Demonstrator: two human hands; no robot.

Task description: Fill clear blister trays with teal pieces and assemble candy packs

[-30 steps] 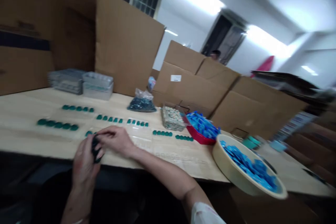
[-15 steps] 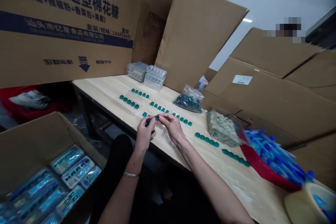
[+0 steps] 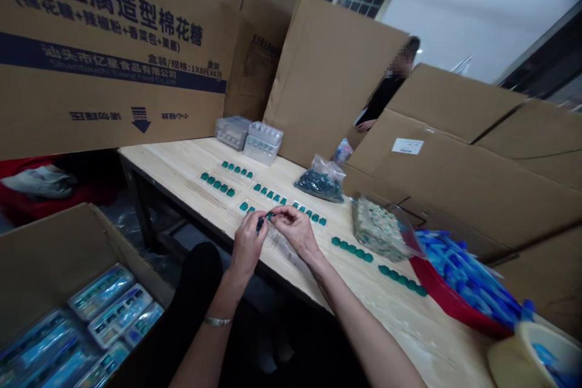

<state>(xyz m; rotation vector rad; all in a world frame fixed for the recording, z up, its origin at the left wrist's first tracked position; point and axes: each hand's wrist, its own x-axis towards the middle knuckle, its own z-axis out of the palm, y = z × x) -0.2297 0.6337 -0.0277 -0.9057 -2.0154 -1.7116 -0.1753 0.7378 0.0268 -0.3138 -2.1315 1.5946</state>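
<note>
My left hand (image 3: 248, 239) is closed around dark green pieces (image 3: 260, 224), mostly hidden by its fingers. Between the fingertips of my right hand (image 3: 296, 231) is a small green piece (image 3: 270, 216), pinched close to the left fingers. Both hands are over the table's near edge, beside a short row of green pieces (image 3: 244, 207) that the hands partly cover. Farther off lie more rows of such faceted pieces, some in clear strips: a left row (image 3: 218, 184), a middle row (image 3: 270, 194) and a right row (image 3: 352, 249).
On the table (image 3: 177, 160) stand clear plastic trays (image 3: 262, 142), a bag of dark green pieces (image 3: 319, 183), a clear tub (image 3: 377, 224), a red basin (image 3: 454, 303) of blue packets and a cream bucket (image 3: 513, 354). A carton (image 3: 91, 242) holds packed sets at lower left. Behind the cardboard is a person (image 3: 386, 94).
The camera view has tilted slightly, and a person now shows behind the cardboard. My hands have drawn closer together, and the dark pieces in my left hand are more covered.
</note>
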